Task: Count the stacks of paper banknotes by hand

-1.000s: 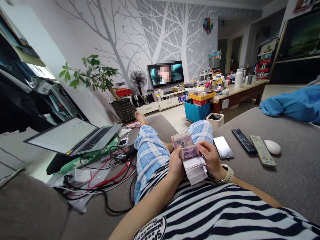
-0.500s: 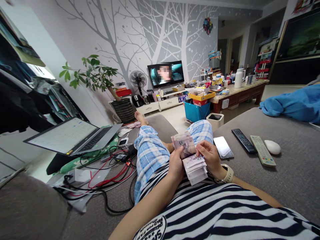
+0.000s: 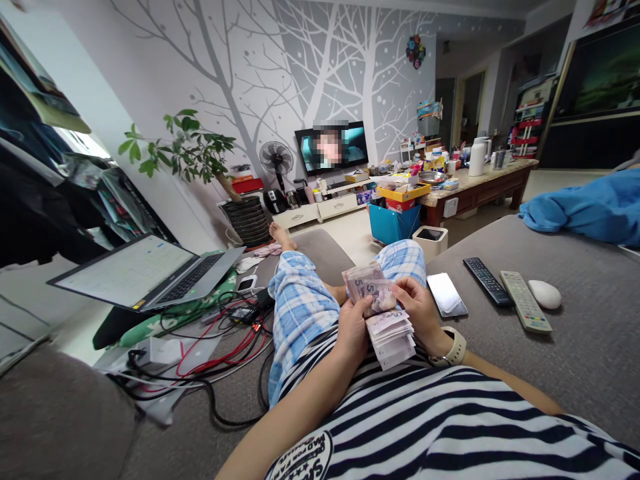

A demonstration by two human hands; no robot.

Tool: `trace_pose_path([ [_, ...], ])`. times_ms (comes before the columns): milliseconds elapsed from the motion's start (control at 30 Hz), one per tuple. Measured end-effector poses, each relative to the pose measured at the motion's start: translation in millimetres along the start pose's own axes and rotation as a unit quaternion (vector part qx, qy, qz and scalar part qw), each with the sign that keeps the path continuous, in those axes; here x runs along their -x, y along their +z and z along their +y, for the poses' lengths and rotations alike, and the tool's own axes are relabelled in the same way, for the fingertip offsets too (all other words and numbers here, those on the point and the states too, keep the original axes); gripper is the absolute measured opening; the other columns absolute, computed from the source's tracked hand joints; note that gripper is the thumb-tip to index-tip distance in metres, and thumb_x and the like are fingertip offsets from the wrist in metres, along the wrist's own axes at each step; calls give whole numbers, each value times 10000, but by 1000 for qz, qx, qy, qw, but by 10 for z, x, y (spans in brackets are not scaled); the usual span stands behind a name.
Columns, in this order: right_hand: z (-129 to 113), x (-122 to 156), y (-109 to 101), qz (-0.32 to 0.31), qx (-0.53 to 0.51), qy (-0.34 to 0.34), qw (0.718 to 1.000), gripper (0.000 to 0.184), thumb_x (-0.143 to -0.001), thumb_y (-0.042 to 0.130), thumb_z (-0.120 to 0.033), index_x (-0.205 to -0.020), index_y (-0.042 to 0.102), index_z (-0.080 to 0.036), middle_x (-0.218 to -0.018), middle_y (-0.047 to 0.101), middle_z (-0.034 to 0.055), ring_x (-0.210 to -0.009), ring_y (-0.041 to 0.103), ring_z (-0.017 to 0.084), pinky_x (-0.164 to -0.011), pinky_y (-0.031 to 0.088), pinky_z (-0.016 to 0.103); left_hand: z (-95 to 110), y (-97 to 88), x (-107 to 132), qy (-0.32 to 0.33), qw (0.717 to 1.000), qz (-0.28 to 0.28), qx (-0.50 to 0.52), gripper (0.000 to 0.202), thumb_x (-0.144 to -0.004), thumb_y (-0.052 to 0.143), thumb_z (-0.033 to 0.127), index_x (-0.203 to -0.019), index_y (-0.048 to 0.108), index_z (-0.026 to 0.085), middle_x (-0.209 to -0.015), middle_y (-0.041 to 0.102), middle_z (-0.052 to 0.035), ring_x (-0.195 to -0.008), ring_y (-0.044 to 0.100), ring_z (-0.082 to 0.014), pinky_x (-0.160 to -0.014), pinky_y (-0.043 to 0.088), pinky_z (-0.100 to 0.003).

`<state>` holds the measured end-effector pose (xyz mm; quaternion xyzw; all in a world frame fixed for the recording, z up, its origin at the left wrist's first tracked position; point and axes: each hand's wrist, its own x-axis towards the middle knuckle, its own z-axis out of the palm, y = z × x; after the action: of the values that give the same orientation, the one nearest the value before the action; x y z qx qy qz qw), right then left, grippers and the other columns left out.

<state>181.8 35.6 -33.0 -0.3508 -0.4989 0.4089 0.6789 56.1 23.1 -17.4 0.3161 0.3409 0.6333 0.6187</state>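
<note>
Several banknotes (image 3: pixel 381 301) are clamped in the left hand (image 3: pixel 354 327), likely to hold them together, while the right hand (image 3: pixel 421 311) pinches their edge, apparently to part them, all just left of the phone (image 3: pixel 445 292).

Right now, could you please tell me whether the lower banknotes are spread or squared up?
Spread: the lower banknotes fan out beside the left hand, their edges showing in steps.

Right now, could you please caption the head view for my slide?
Left hand holds banknotes, right hand at their edge, a smartphone nearby.
</note>
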Motion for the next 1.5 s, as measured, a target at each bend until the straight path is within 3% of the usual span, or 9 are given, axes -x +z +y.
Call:
trace_pose_path([
  [500, 2, 0, -3, -12, 8, 7, 1000, 293, -799, 658, -415, -630, 563, -195, -596, 504, -33, -572, 429, 133, -555, 348, 277, -16, -15, -48, 19, 1000, 19, -3, 348, -627, 738, 288, -920, 681, 109, -759, 744, -62, -688, 688, -208, -724, 538, -335],
  [767, -22, 15, -7, -11, 4, -8, 1000, 284, -810, 643, -392, -627, 547, -197, -593, 475, -39, -569, 402, 126, -547, 335, 272, -53, -46, -81, 8, 1000, 10, 24, 364, -690, 701, 328, -981, 676, 112, -873, 761, -86, -872, 711, -258, -844, 536, -383],
  [1133, -61, 43, -3, -22, -2, -32, 999, 290, -822, 636, -386, -626, 528, -202, -570, 431, -52, -545, 367, 117, -526, 321, 265, -77, -74, -106, 21, 1000, 12, -2, 313, -683, 699, 329, -907, 700, 111, -850, 759, -73, -825, 706, -237, -815, 536, -355],
  [1500, -60, 73, -2, -47, -26, -30, 998, 278, -831, 656, -419, -682, 579, -197, -626, 505, -29, -590, 434, 132, -558, 358, 268, -53, -59, -73, 37, 999, 20, -29, 304, -662, 687, 337, -868, 711, 114, -779, 751, -63, -822, 706, -257, -795, 536, -363],
])
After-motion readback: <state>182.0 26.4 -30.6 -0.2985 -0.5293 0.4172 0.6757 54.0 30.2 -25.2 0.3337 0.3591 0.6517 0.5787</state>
